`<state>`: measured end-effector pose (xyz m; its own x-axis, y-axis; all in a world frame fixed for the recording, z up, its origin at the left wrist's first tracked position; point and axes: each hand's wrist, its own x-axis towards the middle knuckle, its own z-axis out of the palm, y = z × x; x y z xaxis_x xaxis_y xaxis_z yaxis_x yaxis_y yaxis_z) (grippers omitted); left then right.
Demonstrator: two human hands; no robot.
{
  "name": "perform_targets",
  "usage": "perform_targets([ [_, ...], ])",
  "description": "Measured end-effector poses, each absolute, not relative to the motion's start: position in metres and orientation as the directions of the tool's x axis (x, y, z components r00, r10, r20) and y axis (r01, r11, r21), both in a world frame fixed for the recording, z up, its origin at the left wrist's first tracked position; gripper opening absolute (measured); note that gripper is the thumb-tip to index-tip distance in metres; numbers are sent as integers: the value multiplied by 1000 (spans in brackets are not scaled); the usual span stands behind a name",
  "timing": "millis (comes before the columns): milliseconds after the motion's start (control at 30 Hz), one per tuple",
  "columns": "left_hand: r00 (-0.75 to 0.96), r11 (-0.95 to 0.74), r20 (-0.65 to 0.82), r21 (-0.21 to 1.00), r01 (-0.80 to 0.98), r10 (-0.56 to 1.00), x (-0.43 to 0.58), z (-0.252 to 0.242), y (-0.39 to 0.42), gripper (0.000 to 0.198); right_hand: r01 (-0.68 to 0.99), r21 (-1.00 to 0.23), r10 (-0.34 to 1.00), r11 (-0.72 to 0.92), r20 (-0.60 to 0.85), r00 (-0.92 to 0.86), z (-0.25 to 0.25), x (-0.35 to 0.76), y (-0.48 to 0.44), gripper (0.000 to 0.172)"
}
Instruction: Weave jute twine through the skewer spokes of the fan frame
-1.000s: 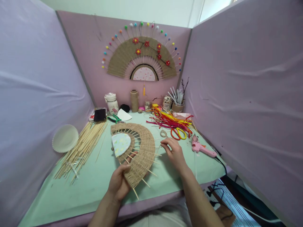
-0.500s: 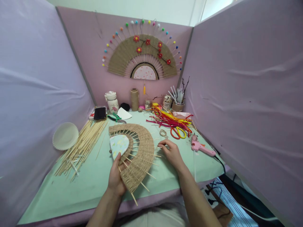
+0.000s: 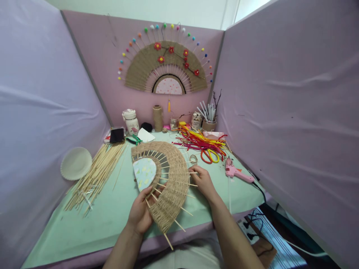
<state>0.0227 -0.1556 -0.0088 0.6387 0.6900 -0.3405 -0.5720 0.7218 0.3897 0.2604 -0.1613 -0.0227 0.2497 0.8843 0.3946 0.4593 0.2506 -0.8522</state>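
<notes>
A woven fan (image 3: pixel 177 175) of tan twine on thin wooden sticks is held above the table, its face tilted up. The stick ends poke out past its outer edge. At its inner end sits a pale blue half-round patch (image 3: pixel 145 172) with a light pattern. My left hand (image 3: pixel 142 211) grips the fan from below, thumb on the front near the patch and fingers behind the sticks. At the outer right edge, my right hand (image 3: pixel 204 183) is closed with its fingertips at the protruding sticks; the fan partly hides those fingertips.
Loose wooden sticks (image 3: pixel 94 175) and a white scalloped dish (image 3: pixel 76 163) lie left. Green-handled pliers (image 3: pixel 135 139) are behind the fan. Scissors (image 3: pixel 210 156), colourful fuzzy stems (image 3: pixel 196 139) and a pink glue gun (image 3: pixel 237 172) lie right. A finished fan (image 3: pixel 168 61) hangs on the back panel.
The fan has shifted right and turned its face more toward me, with my left hand moving along. My right fingertips have gone from a stick's end to closer by the woven edge.
</notes>
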Motion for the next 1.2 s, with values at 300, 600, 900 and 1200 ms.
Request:
perform_targets([
  [300,653,719,-346,508,-474,674,1,-6,-148,35,513,-799,792,313,518,324,-22,262,-162,19],
  [600,611,721,-427,580,-381,666,-26,2,-143,30,726,-573,668,381,713,213,-23,261,-162,11],
  [900,596,732,-483,618,-288,642,-39,2,-144,22,570,-723,710,390,631,314,-23,265,-164,10],
  [1200,551,692,-473,657,-299,688,-38,11,-152,20,518,-778,786,356,549,285,-18,255,-163,17],
])
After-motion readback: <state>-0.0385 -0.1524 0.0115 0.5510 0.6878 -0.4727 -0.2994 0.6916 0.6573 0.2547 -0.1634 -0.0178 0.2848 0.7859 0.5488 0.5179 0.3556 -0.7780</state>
